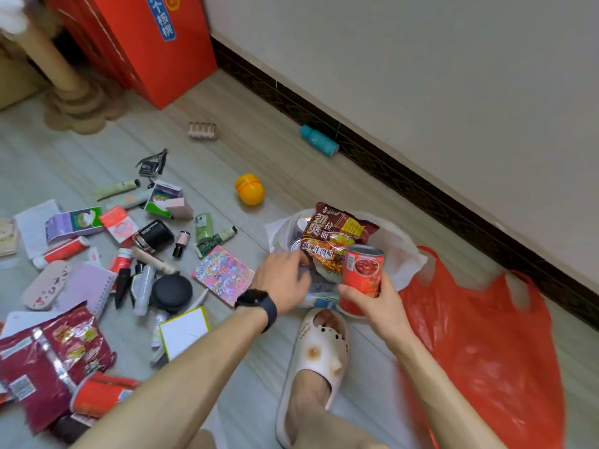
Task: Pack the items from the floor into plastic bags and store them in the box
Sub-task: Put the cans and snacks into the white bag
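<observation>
Scattered items cover the floor (259,124). Right hand (377,299) grips a red can (363,270) over the white bag (402,254) (noodle packet (334,238) inside); left hand (282,280), fingers loosely spread, touches the bag's edge.

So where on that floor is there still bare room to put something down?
Bare floor lies between the yellow egg toy, the teal bottle and the red box. A narrower strip runs between the white bag and the baseboard. It is crowded left of the left hand, around the black round case.
</observation>
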`<state>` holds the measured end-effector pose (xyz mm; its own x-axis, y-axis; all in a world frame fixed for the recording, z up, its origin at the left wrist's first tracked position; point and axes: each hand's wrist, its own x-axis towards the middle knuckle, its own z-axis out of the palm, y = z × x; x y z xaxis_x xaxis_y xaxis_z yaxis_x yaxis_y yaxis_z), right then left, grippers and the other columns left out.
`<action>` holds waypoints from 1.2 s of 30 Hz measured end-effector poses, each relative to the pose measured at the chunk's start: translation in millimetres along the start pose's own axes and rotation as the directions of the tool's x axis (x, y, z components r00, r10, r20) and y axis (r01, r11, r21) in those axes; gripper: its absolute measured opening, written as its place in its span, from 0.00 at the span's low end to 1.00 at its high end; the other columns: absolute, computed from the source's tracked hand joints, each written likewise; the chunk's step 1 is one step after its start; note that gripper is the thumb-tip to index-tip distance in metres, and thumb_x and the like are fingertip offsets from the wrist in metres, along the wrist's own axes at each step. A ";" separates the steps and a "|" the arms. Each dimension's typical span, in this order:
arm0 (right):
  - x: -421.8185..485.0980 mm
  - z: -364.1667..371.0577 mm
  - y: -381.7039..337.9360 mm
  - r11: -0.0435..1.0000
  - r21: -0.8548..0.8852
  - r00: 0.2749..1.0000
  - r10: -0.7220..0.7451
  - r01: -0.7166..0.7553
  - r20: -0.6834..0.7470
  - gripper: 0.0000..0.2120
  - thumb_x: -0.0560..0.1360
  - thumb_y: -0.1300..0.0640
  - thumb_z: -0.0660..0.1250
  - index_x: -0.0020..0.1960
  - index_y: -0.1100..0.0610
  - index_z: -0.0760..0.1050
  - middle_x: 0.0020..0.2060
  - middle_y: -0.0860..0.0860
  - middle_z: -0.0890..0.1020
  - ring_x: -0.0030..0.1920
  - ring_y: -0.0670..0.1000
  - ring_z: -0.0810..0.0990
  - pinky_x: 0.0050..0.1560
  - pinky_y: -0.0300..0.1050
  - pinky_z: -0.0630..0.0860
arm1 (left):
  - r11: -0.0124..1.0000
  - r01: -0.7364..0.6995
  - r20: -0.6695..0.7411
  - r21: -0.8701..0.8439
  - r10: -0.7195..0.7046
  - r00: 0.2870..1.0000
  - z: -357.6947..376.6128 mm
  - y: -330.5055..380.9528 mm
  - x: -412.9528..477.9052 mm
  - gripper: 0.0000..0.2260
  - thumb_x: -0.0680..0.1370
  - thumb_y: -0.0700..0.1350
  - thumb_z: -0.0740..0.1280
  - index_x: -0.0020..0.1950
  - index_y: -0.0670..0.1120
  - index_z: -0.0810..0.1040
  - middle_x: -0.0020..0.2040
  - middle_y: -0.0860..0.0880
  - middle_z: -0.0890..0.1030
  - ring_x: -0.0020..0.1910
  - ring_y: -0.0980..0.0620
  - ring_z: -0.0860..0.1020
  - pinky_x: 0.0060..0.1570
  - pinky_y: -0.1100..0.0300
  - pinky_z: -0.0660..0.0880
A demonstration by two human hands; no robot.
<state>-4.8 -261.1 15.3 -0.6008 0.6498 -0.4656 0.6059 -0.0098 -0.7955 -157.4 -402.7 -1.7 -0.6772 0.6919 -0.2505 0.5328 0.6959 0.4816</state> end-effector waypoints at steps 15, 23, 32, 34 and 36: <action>2.7 35.1 -28.4 0.628 -0.669 0.913 -0.343 0.399 0.222 0.33 0.64 0.39 0.72 0.65 0.46 0.67 0.54 0.50 0.80 0.51 0.56 0.76 0.48 0.50 0.75 | 0.501 -0.613 0.486 0.611 0.375 0.790 6.0 -45.9 -21.7 0.12 0.78 0.45 0.63 0.59 0.57 0.80 0.50 0.48 0.80 0.57 0.45 0.76 0.73 0.39 0.55; 20.6 92.2 -34.8 0.165 -0.861 0.848 -0.335 0.481 0.410 0.32 0.66 0.57 0.74 0.68 0.53 0.68 0.62 0.57 0.71 0.57 0.62 0.71 0.51 0.52 0.73 | 0.346 -0.626 0.487 0.699 0.410 0.771 -26.0 -43.8 -32.8 0.02 0.68 0.51 0.72 0.39 0.58 0.83 0.34 0.55 0.78 0.39 0.51 0.77 0.52 0.57 0.74; 24.6 56.2 -3.7 0.282 -0.783 0.766 -0.539 0.555 0.349 0.29 0.66 0.48 0.72 0.67 0.49 0.73 0.62 0.52 0.75 0.56 0.58 0.75 0.48 0.52 0.73 | 0.655 -0.566 0.354 0.500 0.442 0.824 -32.6 -49.6 -32.2 0.14 0.73 0.47 0.61 0.57 0.53 0.78 0.55 0.48 0.77 0.57 0.45 0.73 0.65 0.47 0.62; 30.6 34.1 -3.5 0.385 -0.805 0.789 -0.594 0.451 0.158 0.25 0.68 0.45 0.70 0.63 0.51 0.75 0.61 0.53 0.75 0.58 0.58 0.74 0.51 0.53 0.74 | 0.821 -0.432 0.041 0.373 0.450 0.892 -32.8 -47.9 -22.0 0.18 0.69 0.50 0.63 0.59 0.53 0.78 0.61 0.47 0.76 0.60 0.45 0.74 0.61 0.48 0.66; 42.0 16.7 -9.8 0.503 -0.827 0.839 -0.539 0.249 -0.075 0.24 0.71 0.41 0.68 0.63 0.53 0.74 0.65 0.55 0.72 0.63 0.59 0.70 0.56 0.56 0.73 | 0.958 -0.141 -0.177 0.252 0.188 0.966 -35.1 -38.9 -2.9 0.27 0.70 0.53 0.66 0.69 0.54 0.71 0.71 0.46 0.69 0.67 0.43 0.69 0.63 0.47 0.65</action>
<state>-44.6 -246.3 -3.0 -0.7915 0.6074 0.0676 0.5865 0.7860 -0.1954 -193.9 -438.6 9.8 -0.6435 0.7654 -0.0028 0.7331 0.6174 0.2851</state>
